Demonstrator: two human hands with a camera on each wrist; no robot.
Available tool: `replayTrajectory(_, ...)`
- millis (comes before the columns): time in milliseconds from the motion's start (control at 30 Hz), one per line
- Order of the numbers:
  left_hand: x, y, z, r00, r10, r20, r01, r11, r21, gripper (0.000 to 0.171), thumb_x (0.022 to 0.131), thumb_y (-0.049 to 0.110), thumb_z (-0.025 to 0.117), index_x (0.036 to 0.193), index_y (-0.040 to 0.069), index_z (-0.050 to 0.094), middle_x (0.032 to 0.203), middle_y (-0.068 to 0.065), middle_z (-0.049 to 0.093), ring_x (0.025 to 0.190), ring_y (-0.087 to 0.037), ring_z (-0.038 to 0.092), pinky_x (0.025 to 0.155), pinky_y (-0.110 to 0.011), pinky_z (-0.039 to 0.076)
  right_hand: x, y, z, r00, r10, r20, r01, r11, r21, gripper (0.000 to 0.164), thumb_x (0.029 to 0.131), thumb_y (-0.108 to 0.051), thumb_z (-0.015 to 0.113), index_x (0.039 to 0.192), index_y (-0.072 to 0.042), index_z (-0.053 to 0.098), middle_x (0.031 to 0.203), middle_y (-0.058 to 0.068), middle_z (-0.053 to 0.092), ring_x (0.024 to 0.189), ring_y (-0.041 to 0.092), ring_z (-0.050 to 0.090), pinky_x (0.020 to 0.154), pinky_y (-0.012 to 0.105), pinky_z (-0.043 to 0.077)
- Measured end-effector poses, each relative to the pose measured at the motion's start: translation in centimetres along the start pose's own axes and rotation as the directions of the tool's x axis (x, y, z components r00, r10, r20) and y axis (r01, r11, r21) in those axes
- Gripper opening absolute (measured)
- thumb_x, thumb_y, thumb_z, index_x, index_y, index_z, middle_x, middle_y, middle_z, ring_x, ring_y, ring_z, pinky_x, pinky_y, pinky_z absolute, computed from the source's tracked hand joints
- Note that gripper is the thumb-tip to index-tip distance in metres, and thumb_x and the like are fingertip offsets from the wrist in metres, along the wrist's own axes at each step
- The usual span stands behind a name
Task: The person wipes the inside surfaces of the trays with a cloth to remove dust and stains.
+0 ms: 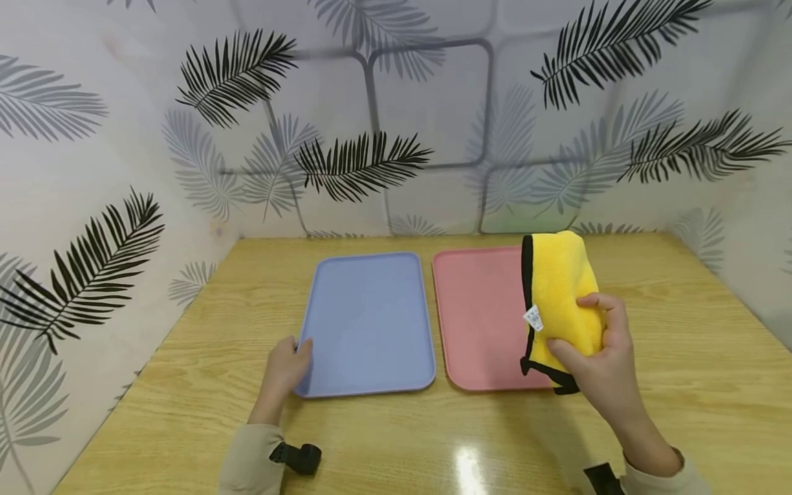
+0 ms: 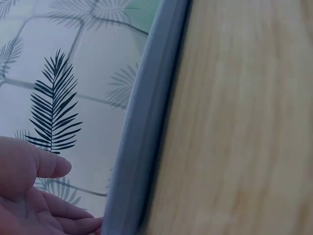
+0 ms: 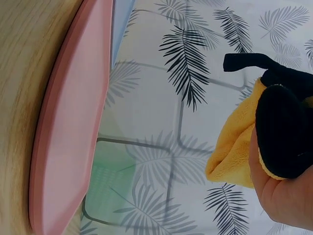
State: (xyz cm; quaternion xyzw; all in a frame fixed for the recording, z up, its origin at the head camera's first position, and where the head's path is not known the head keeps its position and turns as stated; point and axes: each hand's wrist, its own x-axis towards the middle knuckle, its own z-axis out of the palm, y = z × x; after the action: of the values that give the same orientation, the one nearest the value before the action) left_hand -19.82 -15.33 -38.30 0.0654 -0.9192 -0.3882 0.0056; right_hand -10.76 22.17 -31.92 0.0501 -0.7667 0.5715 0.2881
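My right hand (image 1: 609,357) pinches a folded yellow towel (image 1: 559,295) with black edging and a white tag, thumb in front and fingers round its right side. The towel is held up over the right part of a pink tray (image 1: 479,316), hiding some of it. In the right wrist view the bunched towel (image 3: 234,142) hangs apart from the pink tray (image 3: 78,107). My left hand (image 1: 287,364) is at the left edge of a blue tray (image 1: 371,323). In the left wrist view its fingers (image 2: 68,220) touch the tray's side, while the thumb stays apart from the rim.
Both trays lie side by side on a wooden table (image 1: 185,399), with a narrow gap between them. Behind and beside the table hangs a white covering (image 1: 421,103) with a leaf pattern. Black straps with small devices (image 1: 300,457) sit on both wrists.
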Motion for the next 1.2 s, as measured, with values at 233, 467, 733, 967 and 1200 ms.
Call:
replayTrajectory(233, -0.1, 1.8, -0.2, 0.993, 0.114, -0.041, -0.107, 0.985, 0.132, 0.048, 0.091, 0.017, 0.043, 0.121, -0.020, 0.037, 0.118, -0.036, 0.043, 0.110, -0.047, 0.040, 0.089, -0.052, 0.034, 0.0, 0.2, -0.2, 1.000, 0.013, 0.001, -0.013, 1.000, 0.013, 0.052, 0.068, 0.018, 0.060, 0.111, 0.002, 0.035, 0.100, 0.003, 0.037, 0.071, 0.016, 0.047, 0.051, 0.020, 0.045)
replayTrajectory(467, -0.5, 5.4, 0.6, 0.968, 0.242, -0.065, -0.235, 0.967, 0.094, 0.043, 0.090, 0.015, 0.046, 0.120, -0.015, 0.042, 0.110, -0.029, 0.052, 0.101, -0.040, 0.049, 0.084, -0.047, 0.039, 0.0, 0.4, -0.4, 1.000, 0.012, 0.002, -0.012, 1.000, 0.021, 0.052, 0.068, 0.019, 0.060, 0.111, 0.002, 0.035, 0.101, 0.003, 0.037, 0.072, 0.017, 0.046, 0.053, 0.019, 0.045)
replayTrajectory(733, -0.2, 9.7, 3.7, 0.930, 0.369, 0.009, -0.369, 0.928, 0.046, 0.032, 0.089, 0.013, 0.049, 0.110, -0.011, 0.054, 0.096, -0.020, 0.060, 0.089, -0.031, 0.056, 0.078, -0.039, 0.044, 0.1, 0.5, -0.1, 0.999, 0.030, 0.019, -0.031, 0.997, 0.064, 0.052, 0.068, 0.019, 0.060, 0.111, 0.001, 0.036, 0.101, 0.004, 0.036, 0.073, 0.017, 0.048, 0.053, 0.020, 0.047)
replayTrajectory(967, 0.4, 13.5, 7.5, 0.891, 0.443, 0.097, -0.454, 0.875, 0.167, 0.021, 0.088, 0.014, 0.051, 0.087, -0.001, 0.065, 0.078, -0.009, 0.062, 0.071, -0.021, 0.057, 0.064, -0.031, 0.046, 0.1, 0.5, -0.2, 0.999, 0.030, 0.029, -0.033, 0.995, 0.090, 0.052, 0.068, 0.019, 0.059, 0.110, -0.003, 0.038, 0.101, 0.006, 0.036, 0.073, 0.016, 0.048, 0.052, 0.021, 0.047)
replayTrajectory(1200, 1.7, 15.0, 10.5, 0.881, 0.372, 0.292, -0.439, 0.874, 0.211, 0.034, 0.089, 0.014, 0.051, 0.055, 0.009, 0.045, 0.049, 0.001, 0.038, 0.044, -0.011, 0.035, 0.043, -0.022, 0.030, -0.1, 0.4, -0.3, 0.998, 0.038, 0.047, -0.043, 0.993, 0.110, 0.051, 0.069, 0.019, 0.059, 0.110, -0.002, 0.037, 0.101, 0.007, 0.036, 0.073, 0.017, 0.048, 0.052, 0.022, 0.047)
